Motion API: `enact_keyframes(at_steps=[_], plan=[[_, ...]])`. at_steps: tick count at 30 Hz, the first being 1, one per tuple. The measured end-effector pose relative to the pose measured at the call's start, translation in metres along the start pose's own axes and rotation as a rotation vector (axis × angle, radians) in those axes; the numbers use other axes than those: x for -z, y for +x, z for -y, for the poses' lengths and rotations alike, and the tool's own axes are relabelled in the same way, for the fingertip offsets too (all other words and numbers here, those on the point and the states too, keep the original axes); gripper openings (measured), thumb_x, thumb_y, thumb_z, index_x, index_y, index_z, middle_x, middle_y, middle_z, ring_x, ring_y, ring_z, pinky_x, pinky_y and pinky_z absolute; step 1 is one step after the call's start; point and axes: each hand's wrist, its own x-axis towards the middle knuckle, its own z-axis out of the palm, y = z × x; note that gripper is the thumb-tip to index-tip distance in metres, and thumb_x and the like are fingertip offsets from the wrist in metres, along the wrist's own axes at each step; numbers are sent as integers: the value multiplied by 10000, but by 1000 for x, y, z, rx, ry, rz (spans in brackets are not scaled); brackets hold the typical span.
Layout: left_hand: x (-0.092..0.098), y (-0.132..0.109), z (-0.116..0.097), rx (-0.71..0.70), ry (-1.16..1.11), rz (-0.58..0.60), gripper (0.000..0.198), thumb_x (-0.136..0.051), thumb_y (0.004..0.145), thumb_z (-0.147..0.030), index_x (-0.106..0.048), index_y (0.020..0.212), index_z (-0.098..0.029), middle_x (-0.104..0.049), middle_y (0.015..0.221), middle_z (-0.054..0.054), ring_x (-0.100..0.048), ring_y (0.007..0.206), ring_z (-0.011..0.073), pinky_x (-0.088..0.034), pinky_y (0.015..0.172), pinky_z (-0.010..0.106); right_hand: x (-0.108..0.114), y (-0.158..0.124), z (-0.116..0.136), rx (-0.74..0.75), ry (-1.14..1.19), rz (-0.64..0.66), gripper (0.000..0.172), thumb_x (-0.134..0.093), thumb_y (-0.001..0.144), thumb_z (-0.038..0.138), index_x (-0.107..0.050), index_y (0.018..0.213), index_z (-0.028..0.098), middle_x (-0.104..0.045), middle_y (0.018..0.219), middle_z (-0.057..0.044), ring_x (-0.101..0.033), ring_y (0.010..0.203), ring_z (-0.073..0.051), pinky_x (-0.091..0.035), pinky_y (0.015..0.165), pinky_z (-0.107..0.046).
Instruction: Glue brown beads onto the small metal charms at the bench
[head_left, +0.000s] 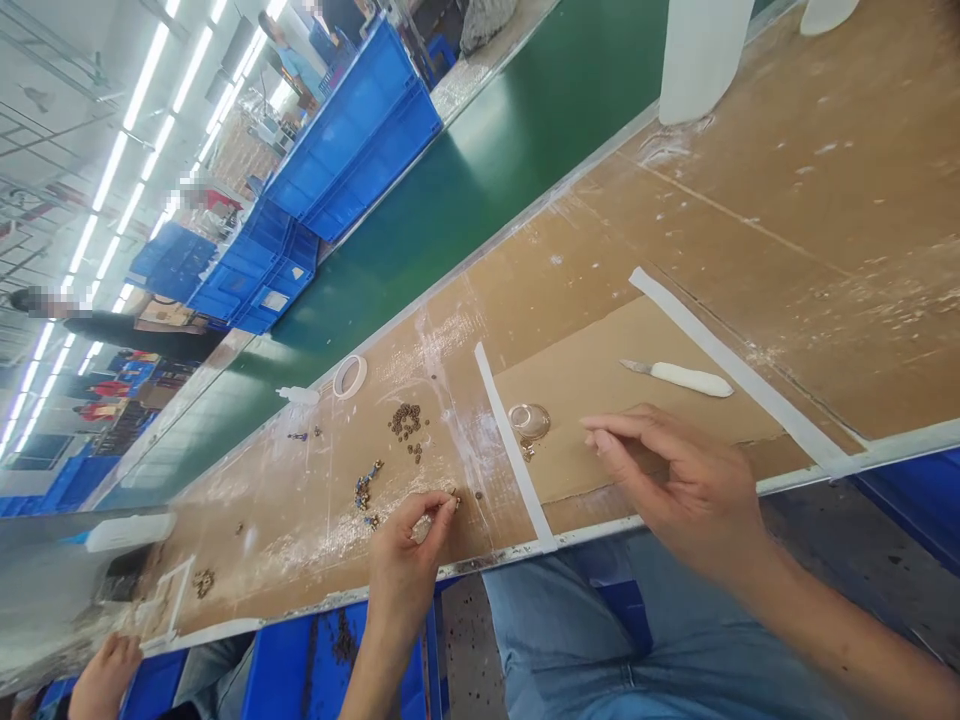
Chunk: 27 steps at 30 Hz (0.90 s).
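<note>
Small brown part [452, 494] sits at the tips of the left hand [409, 572], low on the brown workbench [787, 200] near its front edge. The thumb and forefinger are pinched together on it, and the other fingers curl under; it is too tiny to make out its shape. Something pale shows inside the same pinch, but I cannot tell what it is.

Just left of that hand lies a short row of blue and brown bits [365, 490]. Further back is a loose heap of brown parts [406, 420]. One dark speck [479, 494] lies just right of the fingertips.

The right hand [679, 490] hovers over the cardboard sheet [592, 370], fingers stretched out and loose, gripping nothing. Between the two hands a white strip [510, 450] runs along the sheet's left edge. A clear round dish [529, 420] rests just past that strip. A white-handled knife [682, 378] lies on the sheet beyond the right hand, well apart from it.

Toward the back edge of the bench are a white tape ring [349, 376] and a small white bottle [298, 395]. Behind runs a green conveyor belt [465, 180], with blue crates [352, 140] on its far side. At the bottom left corner another person's hand [105, 675] rests at the bench edge
</note>
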Motion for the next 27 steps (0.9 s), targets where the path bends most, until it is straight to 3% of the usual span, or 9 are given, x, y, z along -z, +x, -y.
enact_keyframes(at_steps=[4,8,13,17,20,22,27], plan=[[0,20,-4,121,-288,-104,201,-721,754,-394,-728,818,-204,-744,766,18,-691,751,183,-534,754,291,0,0,2,-11,26,-24,130,-564,895,164,-664,950,224,-701,804,13,-661,725,-99,-515,686,-215],[-11,70,-19,132,-600,-56,260,-754,694,-379,-700,841,-171,-744,710,28,-702,719,180,-538,782,319,-1,2,3,13,41,-40,129,-559,898,193,-677,941,221,-693,775,9,-666,698,-102,-528,653,-204],[-37,150,-40,55,-626,-16,240,-756,651,-368,-707,768,-164,-731,673,27,-672,658,163,-518,711,301,-2,3,1,33,40,-37,141,-539,909,240,-678,922,217,-701,764,-2,-679,668,-111,-550,609,-193],[-62,198,-56,4,-567,-13,153,-784,612,-301,-729,660,-167,-707,622,20,-620,598,147,-478,616,272,-5,1,-2,48,16,-25,145,-550,905,259,-685,943,225,-721,805,-20,-694,702,-129,-568,633,-201],[-71,217,-61,-22,-480,-5,112,-783,612,-262,-742,625,-159,-697,594,31,-598,560,152,-451,566,271,-8,-1,-5,24,40,-51,156,-557,900,279,-695,963,239,-720,809,-15,-698,713,-137,-573,644,-205],[-67,222,-56,-38,-398,-22,81,-763,637,-242,-757,644,-162,-702,607,36,-595,559,159,-441,562,277,-9,-3,-7,5,56,-68,161,-564,897,294,-699,967,243,-721,815,-9,-702,714,-137,-577,655,-205],[-28,211,-20,-85,-136,-105,89,-676,702,-197,-762,680,-202,-712,673,28,-609,660,197,-431,631,300,-8,-7,-6,-30,48,-15,152,-569,897,310,-695,954,247,-729,845,-16,-705,728,-146,-581,716,-227]])
